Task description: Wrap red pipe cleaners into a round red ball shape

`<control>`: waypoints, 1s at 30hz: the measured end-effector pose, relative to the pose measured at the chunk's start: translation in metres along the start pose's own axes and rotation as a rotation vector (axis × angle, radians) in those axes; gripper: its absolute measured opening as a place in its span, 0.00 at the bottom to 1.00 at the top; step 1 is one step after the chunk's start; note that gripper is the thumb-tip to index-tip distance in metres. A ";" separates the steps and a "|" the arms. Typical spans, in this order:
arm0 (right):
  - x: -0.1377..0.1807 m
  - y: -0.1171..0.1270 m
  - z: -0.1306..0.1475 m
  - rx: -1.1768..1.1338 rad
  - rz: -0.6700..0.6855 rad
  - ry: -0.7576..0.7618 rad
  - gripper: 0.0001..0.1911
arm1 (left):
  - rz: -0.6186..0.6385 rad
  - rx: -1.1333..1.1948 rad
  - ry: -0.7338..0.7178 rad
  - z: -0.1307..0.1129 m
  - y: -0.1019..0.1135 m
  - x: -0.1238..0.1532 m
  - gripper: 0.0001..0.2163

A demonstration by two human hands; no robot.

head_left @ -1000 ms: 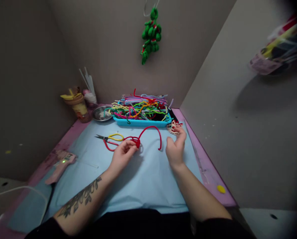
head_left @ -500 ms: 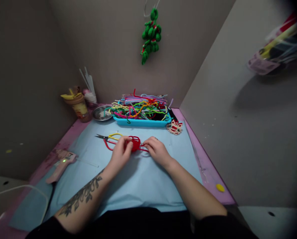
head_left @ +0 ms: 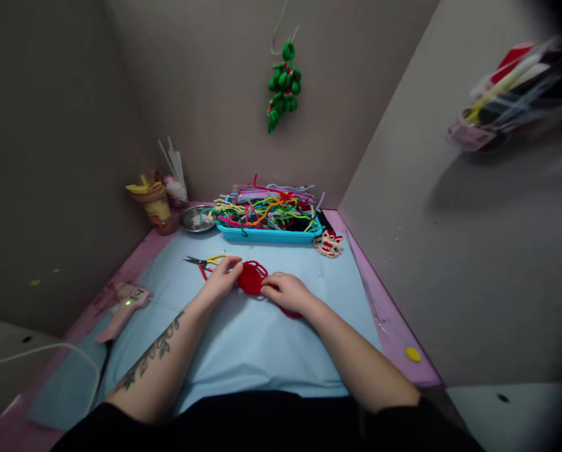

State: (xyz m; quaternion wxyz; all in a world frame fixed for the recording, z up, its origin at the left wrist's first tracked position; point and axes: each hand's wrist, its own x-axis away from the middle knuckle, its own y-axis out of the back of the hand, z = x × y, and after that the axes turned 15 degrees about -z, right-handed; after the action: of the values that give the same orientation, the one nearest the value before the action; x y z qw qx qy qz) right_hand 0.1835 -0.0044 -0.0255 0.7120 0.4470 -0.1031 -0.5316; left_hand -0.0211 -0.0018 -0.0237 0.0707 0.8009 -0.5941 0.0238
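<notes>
Between my hands is a flat round red piece (head_left: 251, 278), apparently made of pipe cleaner, with loops along its top edge. My left hand (head_left: 226, 275) pinches its left edge. On the opposite side, my right hand (head_left: 285, 291) has its thumb and fingers closed on the right edge. A loose red strand (head_left: 290, 312) comes out beneath my right hand and lies over the cloth. Scissors (head_left: 200, 262) with one yellow and one red handle lie just left of my left hand, their handles partly hidden by it.
A blue tray (head_left: 271, 236) of multicoloured pipe cleaners stands at the back, beside a metal dish (head_left: 186, 221). A lion-like face ornament (head_left: 328, 245) lies to its right. On the left rests a pink glue gun (head_left: 127, 306), its light green. Light-blue cloth (head_left: 262, 345) covers the table.
The red piece now lies flatter, showing its round face. My right hand has shifted from the strand to the piece's right edge. The view has tilted slightly.
</notes>
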 end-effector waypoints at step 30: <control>0.004 0.000 0.022 -0.848 -0.430 -0.380 0.13 | 0.063 -0.125 -0.749 -0.003 -0.012 0.029 0.36</control>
State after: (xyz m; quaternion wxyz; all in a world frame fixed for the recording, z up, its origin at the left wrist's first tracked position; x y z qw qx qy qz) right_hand 0.1712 -0.0200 -0.0142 0.6740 0.0255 0.0885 -0.7329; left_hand -0.0012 -0.0253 -0.0182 -0.1036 0.7296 -0.6035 -0.3045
